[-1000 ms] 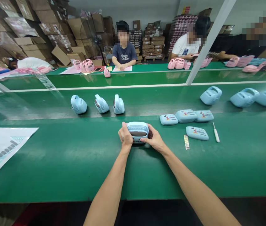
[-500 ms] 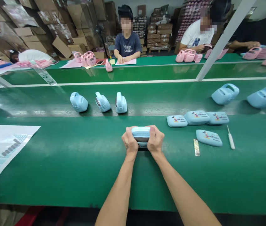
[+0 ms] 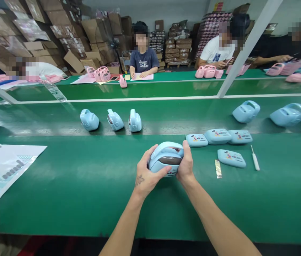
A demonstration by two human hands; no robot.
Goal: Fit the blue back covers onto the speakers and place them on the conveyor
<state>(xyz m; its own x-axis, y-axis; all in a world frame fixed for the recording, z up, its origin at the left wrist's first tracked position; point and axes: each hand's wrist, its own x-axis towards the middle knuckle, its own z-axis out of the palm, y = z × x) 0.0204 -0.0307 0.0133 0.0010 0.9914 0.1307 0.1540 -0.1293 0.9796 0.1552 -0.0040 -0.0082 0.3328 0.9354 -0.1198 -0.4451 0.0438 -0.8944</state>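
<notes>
Left hand [image 3: 147, 175], right hand [image 3: 186, 164] — both clasping blue handled case [image 3: 170, 160], white-handled tool [image 3: 256, 161] at three o'clock, three similar cases [image 3: 116, 121] at ten.

I see a green workbench [image 3: 86, 199] near, cardboard boxes [image 3: 69, 32] stacked far left, pale wall [image 3: 184, 10] beyond, slanting white post [image 3: 249, 49] right

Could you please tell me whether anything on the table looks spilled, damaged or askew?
Nothing looks spilled, and the held device shows no visible damage. One cover lies askew, apart from the row of three covers, between a strip and a white tool.
</notes>
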